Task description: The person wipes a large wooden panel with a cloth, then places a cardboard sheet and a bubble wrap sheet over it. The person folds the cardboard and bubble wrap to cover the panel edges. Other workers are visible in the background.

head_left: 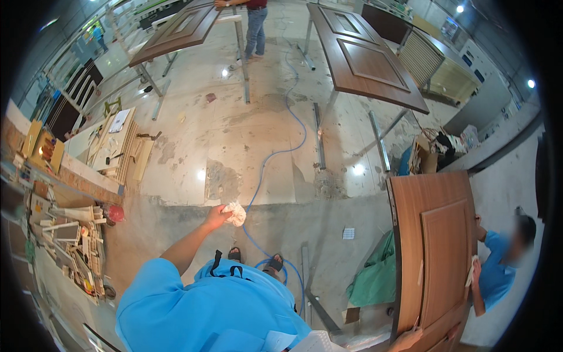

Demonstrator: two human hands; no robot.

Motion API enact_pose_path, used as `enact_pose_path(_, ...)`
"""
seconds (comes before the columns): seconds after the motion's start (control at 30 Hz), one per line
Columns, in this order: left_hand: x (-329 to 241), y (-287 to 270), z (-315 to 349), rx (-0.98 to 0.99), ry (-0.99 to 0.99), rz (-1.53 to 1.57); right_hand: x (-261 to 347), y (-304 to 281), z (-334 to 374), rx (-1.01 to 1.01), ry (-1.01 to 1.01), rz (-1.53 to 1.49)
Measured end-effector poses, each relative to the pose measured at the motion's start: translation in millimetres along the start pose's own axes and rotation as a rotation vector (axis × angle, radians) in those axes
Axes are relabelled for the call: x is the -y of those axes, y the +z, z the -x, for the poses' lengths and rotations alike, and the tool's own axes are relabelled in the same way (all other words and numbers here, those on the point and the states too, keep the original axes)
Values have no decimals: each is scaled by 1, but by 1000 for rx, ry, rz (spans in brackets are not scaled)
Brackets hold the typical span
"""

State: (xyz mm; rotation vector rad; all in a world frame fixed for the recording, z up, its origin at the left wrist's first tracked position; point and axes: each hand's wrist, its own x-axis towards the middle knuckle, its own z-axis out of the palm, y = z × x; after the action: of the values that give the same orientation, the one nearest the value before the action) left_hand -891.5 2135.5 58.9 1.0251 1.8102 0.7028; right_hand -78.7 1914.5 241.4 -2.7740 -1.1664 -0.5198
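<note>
A crumpled white cloth (pixel 236 214) is bunched in my left hand (pixel 218 216), whose fingers close around it, out in front of my body above the floor. At the lower right my right hand (pixel 406 339) grips the near left edge of a brown panelled wooden door (pixel 447 252), partly cut off by the frame. The door stands on edge, tilted. On its far right side a co-worker in blue (pixel 498 264) has one hand on the door edge and the other on it with a pale cloth (pixel 471 271).
Two brown doors, one left (pixel 176 32) and one right (pixel 369 56), lie on metal stands ahead. A blue hose (pixel 261 176) runs over the floor to my feet. Wood offcuts (pixel 76 240) are piled left. A green sheet (pixel 375 276) lies beside the upright door. Another person (pixel 256 29) stands ahead.
</note>
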Motion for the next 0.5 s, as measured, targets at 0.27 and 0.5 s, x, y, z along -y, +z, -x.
enact_pose_path(0.27,143,-53,49,-395,-273,-98,8,-7,4,-62,-143,81)
enact_pose_path(0.5,193,-72,94,-667,-436,150,87,-5,-20,-275,-341,-569)
